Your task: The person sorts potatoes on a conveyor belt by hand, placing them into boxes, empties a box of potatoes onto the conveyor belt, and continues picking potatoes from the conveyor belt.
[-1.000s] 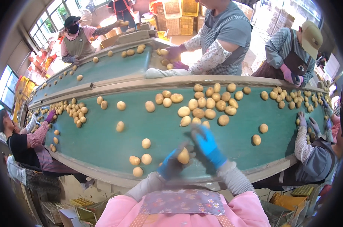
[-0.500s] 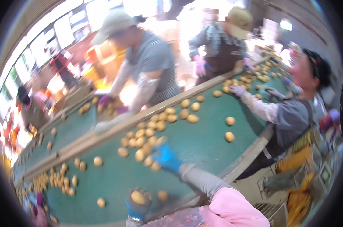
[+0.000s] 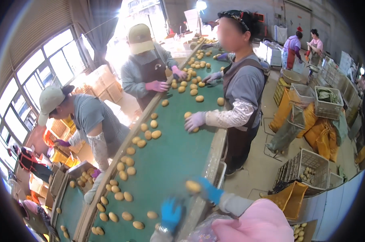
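Swung away from the potato cluster since the earlier frame, the right hand [image 3: 209,190] now grips a potato [image 3: 193,186] at the near right edge of the green belt [image 3: 178,155]. The left hand [image 3: 171,213] is over the near belt, blurred; I cannot tell its grip. Other potatoes [image 3: 128,196] line the belt's left side.

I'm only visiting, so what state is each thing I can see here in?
Right hand: gloved, holding a potato
Held potato: gripped, blurred
Left hand: gloved, blurred; grip unclear
Green conveyor belt: partly covered; running or stopped, unclear
Loose potatoes: scattered along the belt
Plastic crate: open-topped, holding potatoes
Lamp: lit
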Motion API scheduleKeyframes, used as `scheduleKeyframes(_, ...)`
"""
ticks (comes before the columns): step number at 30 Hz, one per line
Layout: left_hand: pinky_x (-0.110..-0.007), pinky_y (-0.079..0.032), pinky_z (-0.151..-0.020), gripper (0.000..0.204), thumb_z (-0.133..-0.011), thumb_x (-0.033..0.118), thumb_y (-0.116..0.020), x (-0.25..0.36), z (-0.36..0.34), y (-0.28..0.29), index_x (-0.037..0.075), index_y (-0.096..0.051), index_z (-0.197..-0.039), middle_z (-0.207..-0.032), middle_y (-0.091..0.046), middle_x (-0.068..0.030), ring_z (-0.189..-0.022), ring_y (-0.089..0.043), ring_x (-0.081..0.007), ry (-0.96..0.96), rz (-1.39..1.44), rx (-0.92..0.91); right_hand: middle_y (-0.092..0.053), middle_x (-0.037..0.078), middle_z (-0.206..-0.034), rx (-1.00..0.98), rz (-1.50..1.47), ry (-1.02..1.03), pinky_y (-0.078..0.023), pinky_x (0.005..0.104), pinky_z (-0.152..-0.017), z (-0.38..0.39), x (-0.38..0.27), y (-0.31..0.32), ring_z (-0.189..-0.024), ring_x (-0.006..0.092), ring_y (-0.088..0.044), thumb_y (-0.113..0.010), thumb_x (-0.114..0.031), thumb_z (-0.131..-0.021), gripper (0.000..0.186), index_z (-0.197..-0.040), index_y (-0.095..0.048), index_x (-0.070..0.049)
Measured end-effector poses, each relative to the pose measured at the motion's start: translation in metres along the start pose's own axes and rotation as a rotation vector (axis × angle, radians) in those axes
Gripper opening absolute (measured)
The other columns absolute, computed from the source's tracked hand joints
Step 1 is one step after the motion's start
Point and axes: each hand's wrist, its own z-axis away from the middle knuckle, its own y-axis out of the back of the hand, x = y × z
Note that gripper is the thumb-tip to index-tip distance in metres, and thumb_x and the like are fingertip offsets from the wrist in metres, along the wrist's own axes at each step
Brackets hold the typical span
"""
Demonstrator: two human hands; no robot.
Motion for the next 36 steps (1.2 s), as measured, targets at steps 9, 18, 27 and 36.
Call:
scheduleKeyframes(9,-0.047,-0.041,-0.081,0.028,-0.076,0.030,-0.065,-0.027,0.058,0.021,0.007,-0.063,-0.090,-0.085,-0.064,-0.0132,-0.083,-0.057,-0.0366,0.141,-0.397,0.063,-0.062,0.008,-0.087,0.530,-0.855,0.027,-0.043,0.0251,-0.043,0.149,0.055,0.127,-0.074,0.0223,-0.059,-0.056,-0.037,-0.089,0.033,-0.109,-0.061,-0.010)
scheduleKeyframes(18,-0.048,-0.047,-0.070,0.033,-0.075,0.028,-0.065,-0.040,0.103,0.058,0.007,-0.065,-0.099,-0.085,-0.062,-0.0168,-0.081,-0.060,-0.0403,0.073,-0.355,0.406,-0.061,0.005,-0.083,0.627,-0.957,0.004,-0.045,0.0290,-0.044,0.225,0.160,0.117,-0.069,0.0227,-0.058,-0.058,-0.033,-0.088,0.027,-0.104,-0.062,-0.012)
scheduleKeyframes(27,-0.052,-0.044,-0.089,0.036,-0.082,0.037,-0.058,0.002,0.065,0.006,0.014,-0.063,-0.108,-0.109,-0.058,-0.0148,-0.105,-0.056,-0.0343,0.132,-0.319,-0.319,-0.064,0.007,-0.084,0.672,-0.696,0.070,-0.053,0.0297,-0.058,0.357,0.225,0.076,-0.072,0.0207,-0.062,-0.059,-0.040,-0.088,0.035,-0.103,-0.063,-0.009)
scheduleKeyframes(36,-0.047,-0.050,-0.081,0.025,-0.073,0.021,-0.061,-0.048,0.267,0.112,0.009,-0.068,-0.093,-0.095,-0.067,-0.0154,-0.094,-0.062,-0.0370,0.462,-0.571,-0.098,-0.063,0.014,-0.094,1.007,0.798,0.373,-0.052,0.0377,-0.073,0.422,0.238,0.042,-0.084,0.0273,-0.062,-0.077,-0.026,-0.077,0.044,-0.109,-0.057,-0.004)
